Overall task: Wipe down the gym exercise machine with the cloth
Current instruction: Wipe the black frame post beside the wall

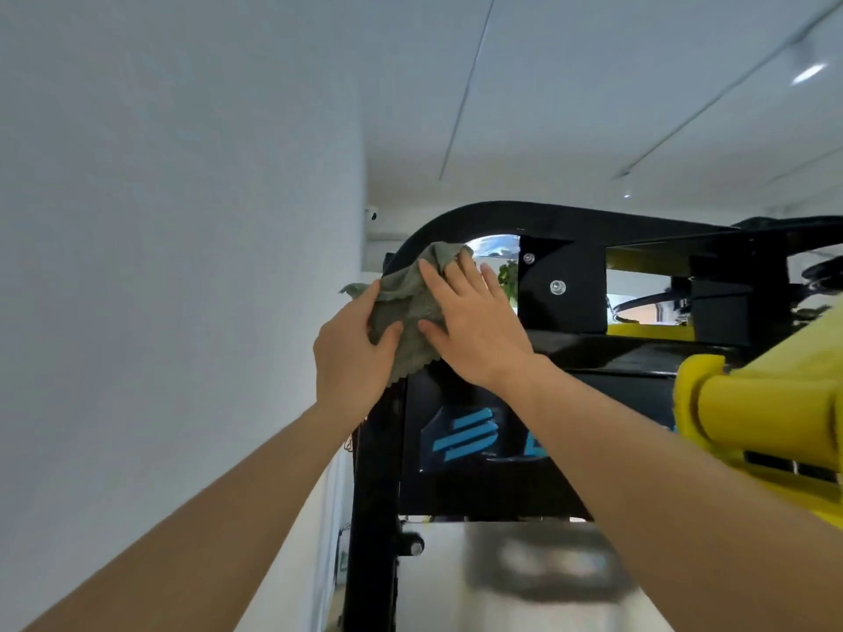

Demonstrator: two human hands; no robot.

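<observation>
Looking up at a black gym machine point(563, 223) beside a white wall point(159, 221). Grey-green cloth point(408, 307) draped over the frame's curved top corner. Gripping its lower left edge, the left hand point(353, 358), fingers and thumb curled round the fabric. Pressing flat on it, the right hand point(476, 323), fingers straight and spread apart. At right, a yellow tube point(757, 403).

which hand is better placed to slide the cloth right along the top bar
Right, probably. The right hand lies flat on the cloth, on the side where the black frame runs on. The left hand only pinches the cloth's lower left edge, farther from that stretch.
</observation>
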